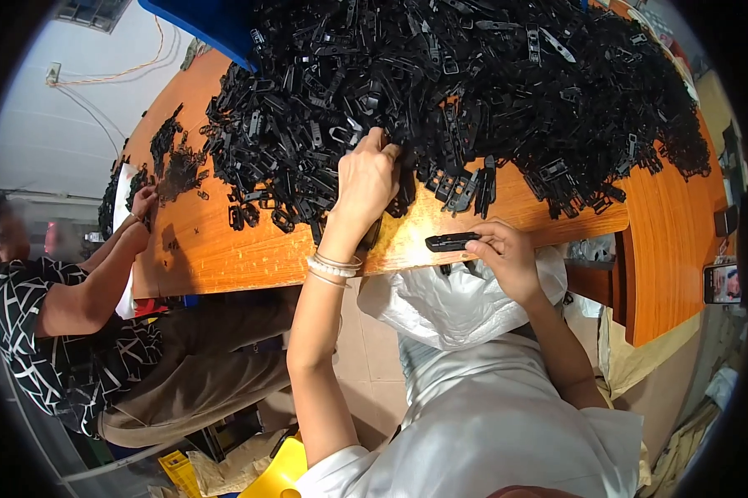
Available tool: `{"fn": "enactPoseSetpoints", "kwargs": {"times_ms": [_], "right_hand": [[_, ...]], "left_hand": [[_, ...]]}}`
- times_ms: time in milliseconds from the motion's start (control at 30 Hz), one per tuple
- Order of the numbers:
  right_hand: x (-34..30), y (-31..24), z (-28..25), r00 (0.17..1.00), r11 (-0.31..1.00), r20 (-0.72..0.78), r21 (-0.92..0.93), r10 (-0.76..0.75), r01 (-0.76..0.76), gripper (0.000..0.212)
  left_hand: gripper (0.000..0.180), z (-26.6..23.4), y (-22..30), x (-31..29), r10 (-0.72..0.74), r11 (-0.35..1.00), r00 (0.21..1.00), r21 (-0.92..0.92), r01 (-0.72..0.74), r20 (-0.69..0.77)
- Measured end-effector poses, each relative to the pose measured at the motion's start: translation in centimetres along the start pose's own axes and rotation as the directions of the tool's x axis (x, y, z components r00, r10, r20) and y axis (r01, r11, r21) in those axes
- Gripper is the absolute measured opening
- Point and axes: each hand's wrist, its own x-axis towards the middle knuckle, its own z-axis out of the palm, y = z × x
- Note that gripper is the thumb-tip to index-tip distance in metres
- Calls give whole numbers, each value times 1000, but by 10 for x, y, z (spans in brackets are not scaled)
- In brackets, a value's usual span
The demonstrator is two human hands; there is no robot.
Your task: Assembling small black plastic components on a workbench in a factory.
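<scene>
Far left: co-worker in a black-and-white patterned shirt (pixel 54 332), hand (pixel 145 199) at the left edge of the orange-brown wooden tabletop (pixel 208 241), near a small cluster of thin black parts (pixel 181 173). Blue plastic bin (pixel 208 25) at the far-left corner; contents hidden. Bare wood runs along the left side, narrowing to a strip at the near edge. Large heap of glossy black plastic parts (pixel 490 91) covers middle and far side; any markings too small to read. Left hand (pixel 367 178), pale bracelets (pixel 332 267) on wrist: fingers bunched at the heap, can't tell what's between the tips. Right hand (pixel 507 253) pinches one elongated black plastic piece (pixel 447 241) between thumb and fingers, just inside the near edge. White plastic bag (pixel 440 307) below that edge, dark bits at its mouth. Right: phone with lit screen (pixel 723 284) beside the right edge, text illegible.
</scene>
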Motion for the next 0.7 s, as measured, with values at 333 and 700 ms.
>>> {"fn": "enactPoseSetpoints", "kwargs": {"times_ms": [333, 700], "right_hand": [[0, -3, 8, 1000, 1000, -8, -22, 10, -10, 17], [1, -6, 5, 998, 994, -42, 99, 38, -34, 15]], "left_hand": [[13, -12, -11, 4, -449, 535, 881, -744, 399, 150], [34, -21, 12, 2, -576, 105, 725, -845, 524, 377]]}}
